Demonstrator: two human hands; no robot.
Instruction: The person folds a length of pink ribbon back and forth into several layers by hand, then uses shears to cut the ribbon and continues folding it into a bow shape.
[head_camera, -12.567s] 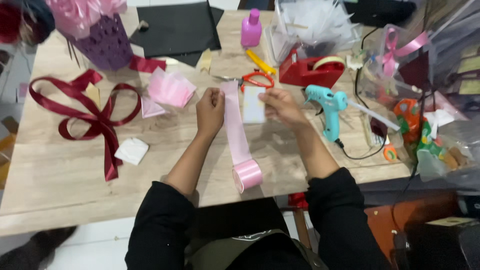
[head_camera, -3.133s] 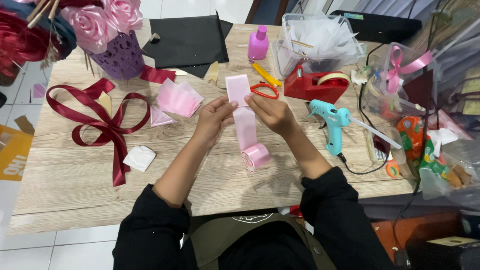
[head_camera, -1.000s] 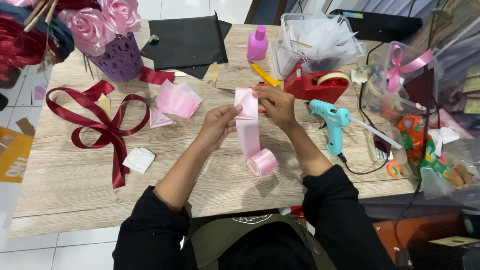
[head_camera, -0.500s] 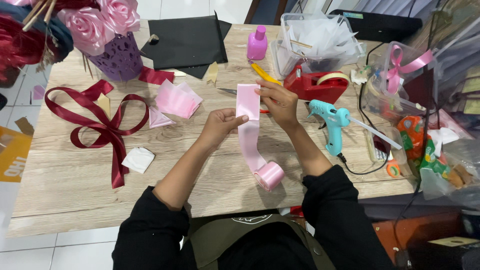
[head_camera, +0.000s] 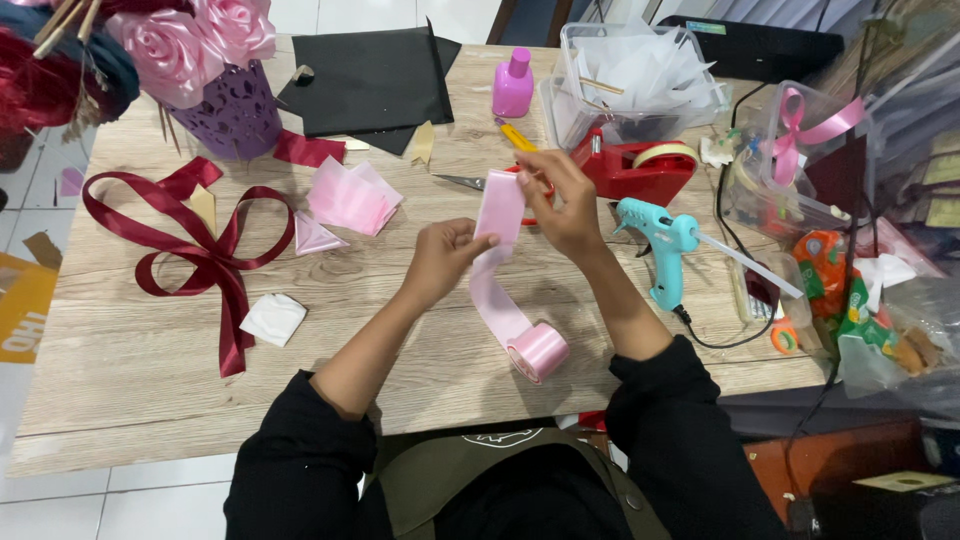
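While the pink ribbon roll (head_camera: 538, 352) rests on the table (head_camera: 130, 370), its strip (head_camera: 498, 208) is pinched by the left hand (head_camera: 440, 262). The strip's top is gripped by the right hand (head_camera: 560, 205).

Ribbon roll (head_camera: 538, 352) lies on the table (head_camera: 120, 390), bow (head_camera: 190, 250) left, glue gun (head_camera: 660, 240) right

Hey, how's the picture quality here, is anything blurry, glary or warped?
Head view: soft even light, faint shadows on the table; both hands, left hand and right hand, and the pink ribbon sharp; right-edge clutter smeared; wide-angle bowing at the table edges; no strong glare.
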